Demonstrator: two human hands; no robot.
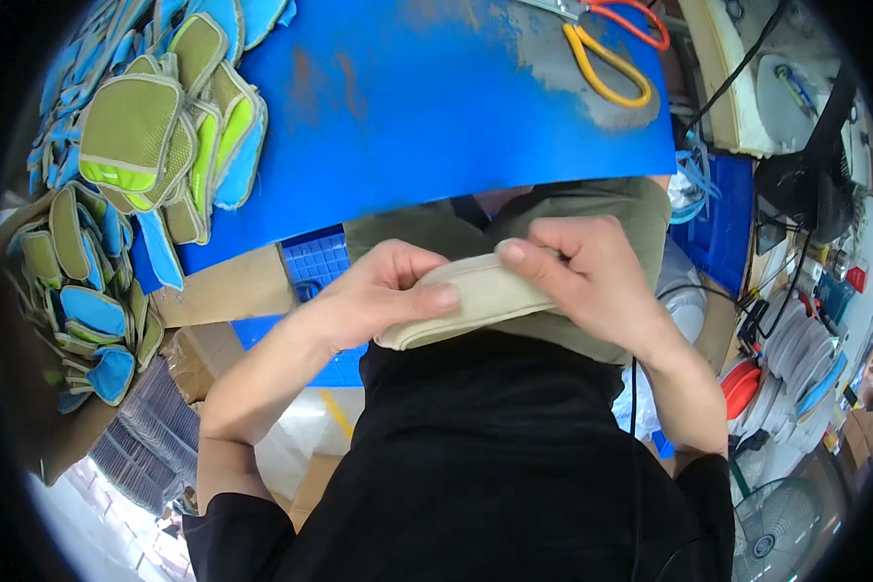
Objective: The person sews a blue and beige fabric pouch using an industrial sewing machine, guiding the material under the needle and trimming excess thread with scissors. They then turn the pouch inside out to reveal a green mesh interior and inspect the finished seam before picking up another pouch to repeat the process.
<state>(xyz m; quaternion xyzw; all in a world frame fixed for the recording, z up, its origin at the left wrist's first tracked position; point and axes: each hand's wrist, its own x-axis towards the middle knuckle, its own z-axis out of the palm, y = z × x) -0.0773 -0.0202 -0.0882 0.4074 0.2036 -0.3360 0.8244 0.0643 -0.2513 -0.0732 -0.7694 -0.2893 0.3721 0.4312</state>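
A beige fabric piece (490,296) with a stitched edge is held over my lap, curved lengthwise between both hands. My left hand (388,291) grips its left end, the thumb lying on top. At the upper right, my right hand (592,272) pinches the piece, thumb on its upper edge. The fingers beneath it are partly hidden. Beyond my hands, a pile of green and blue padded fabric pieces (131,131) lies on the blue table (407,107).
Scissors with one orange and one red handle (606,63) lie at the table's far right. Left of me, a cardboard box (29,393) holds more green and blue pieces. A blue crate (315,260) sits under the table. On the right stand cone spools (791,354) and a fan (771,538).
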